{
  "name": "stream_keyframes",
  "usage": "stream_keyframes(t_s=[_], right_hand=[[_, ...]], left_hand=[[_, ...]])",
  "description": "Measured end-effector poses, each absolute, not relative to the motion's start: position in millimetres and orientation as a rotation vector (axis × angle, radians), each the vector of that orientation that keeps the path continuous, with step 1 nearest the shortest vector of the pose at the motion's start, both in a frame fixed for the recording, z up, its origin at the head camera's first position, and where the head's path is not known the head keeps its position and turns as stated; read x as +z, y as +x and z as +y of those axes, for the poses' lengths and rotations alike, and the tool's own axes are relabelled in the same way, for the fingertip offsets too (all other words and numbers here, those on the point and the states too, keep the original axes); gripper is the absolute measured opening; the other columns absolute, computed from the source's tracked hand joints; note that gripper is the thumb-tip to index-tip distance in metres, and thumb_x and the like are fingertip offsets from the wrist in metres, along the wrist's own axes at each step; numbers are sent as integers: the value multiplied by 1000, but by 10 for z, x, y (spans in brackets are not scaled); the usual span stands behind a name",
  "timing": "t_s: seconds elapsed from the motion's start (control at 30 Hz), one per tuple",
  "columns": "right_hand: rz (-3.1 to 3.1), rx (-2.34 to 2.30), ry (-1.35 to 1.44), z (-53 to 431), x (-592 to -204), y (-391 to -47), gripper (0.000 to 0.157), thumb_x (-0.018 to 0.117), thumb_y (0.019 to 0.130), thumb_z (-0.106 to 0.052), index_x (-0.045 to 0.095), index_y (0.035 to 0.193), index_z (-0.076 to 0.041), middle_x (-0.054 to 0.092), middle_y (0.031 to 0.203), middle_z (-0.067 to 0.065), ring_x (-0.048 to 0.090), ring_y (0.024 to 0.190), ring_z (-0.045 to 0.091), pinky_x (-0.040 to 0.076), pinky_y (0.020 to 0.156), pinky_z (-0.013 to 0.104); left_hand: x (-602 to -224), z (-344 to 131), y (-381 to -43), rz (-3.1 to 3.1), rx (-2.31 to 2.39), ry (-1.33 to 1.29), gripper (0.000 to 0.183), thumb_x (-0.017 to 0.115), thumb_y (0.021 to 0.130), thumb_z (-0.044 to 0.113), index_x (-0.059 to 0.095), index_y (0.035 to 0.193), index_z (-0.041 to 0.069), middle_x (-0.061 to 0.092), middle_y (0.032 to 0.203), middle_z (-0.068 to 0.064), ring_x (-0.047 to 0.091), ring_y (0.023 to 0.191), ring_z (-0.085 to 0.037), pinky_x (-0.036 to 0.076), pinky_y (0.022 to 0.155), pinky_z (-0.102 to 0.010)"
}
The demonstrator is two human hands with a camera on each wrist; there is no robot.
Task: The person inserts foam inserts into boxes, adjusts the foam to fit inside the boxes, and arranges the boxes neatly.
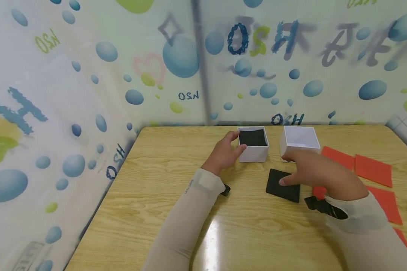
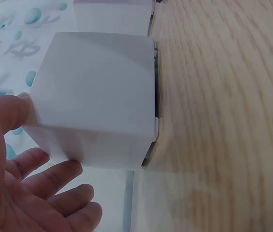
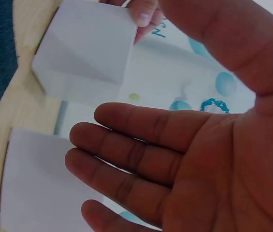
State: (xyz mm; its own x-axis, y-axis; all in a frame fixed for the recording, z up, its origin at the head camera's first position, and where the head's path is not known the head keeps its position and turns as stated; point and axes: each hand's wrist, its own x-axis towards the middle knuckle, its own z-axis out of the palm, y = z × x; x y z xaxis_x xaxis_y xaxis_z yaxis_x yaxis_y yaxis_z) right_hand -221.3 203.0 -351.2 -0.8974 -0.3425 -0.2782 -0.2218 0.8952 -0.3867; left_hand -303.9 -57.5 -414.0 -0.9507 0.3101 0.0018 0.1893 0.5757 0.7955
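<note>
The left white box [image 1: 253, 154] stands at the back of the table, a black square sheet [image 1: 253, 137] lying at its opening. My left hand [image 1: 223, 153] holds this box by its left side, the thumb at the front corner of the rim and fingertips against the wall, as the left wrist view also shows. My right hand [image 1: 320, 171] hovers with straight, spread fingers in front of the second white box [image 1: 302, 138], holding nothing. Another black square sheet [image 1: 279, 188] lies on the table, partly overlapped by the right thumb in the head view.
Several red square sheets [image 1: 373, 170] lie at the right of the wooden table [image 1: 149, 180], some partly behind my right arm. A bubble-patterned curtain [image 1: 179, 98] rises along the back and left edges. Both wrists carry black straps [image 1: 325, 208].
</note>
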Motion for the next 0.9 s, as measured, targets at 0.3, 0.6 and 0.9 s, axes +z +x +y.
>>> stream_keyframes(t_s=[0.3, 0.6, 0.9], right_hand=[[2677, -410, -288, 2214, -3748, -2127, 101, 94, 75, -50, 54, 144, 11, 58, 143, 33, 56, 127, 52, 51, 100, 68], [2684, -295, -265, 2247, -3916, -2173, 114, 97, 65, -58, 53, 144, 12, 58, 141, 33, 57, 123, 49, 50, 101, 68], [2687, -260, -293, 2237, -3948, -2166, 110, 98, 63, -58, 57, 136, 14, 64, 125, 28, 62, 104, 38, 55, 93, 59]], left_hand=[[-4140, -562, -3028, 2672, 1314, 422, 64, 62, 107, 36, 38, 164, 20, 42, 168, -3, 37, 156, -22, 33, 126, -45], [-4173, -569, -3045, 2670, 1320, 415, 64, 63, 107, 37, 38, 164, 21, 43, 167, -3, 38, 156, -22, 34, 126, -45], [-4161, -568, -3052, 2668, 1341, 444, 63, 62, 108, 36, 38, 163, 19, 43, 167, -4, 37, 156, -22, 33, 126, -46]])
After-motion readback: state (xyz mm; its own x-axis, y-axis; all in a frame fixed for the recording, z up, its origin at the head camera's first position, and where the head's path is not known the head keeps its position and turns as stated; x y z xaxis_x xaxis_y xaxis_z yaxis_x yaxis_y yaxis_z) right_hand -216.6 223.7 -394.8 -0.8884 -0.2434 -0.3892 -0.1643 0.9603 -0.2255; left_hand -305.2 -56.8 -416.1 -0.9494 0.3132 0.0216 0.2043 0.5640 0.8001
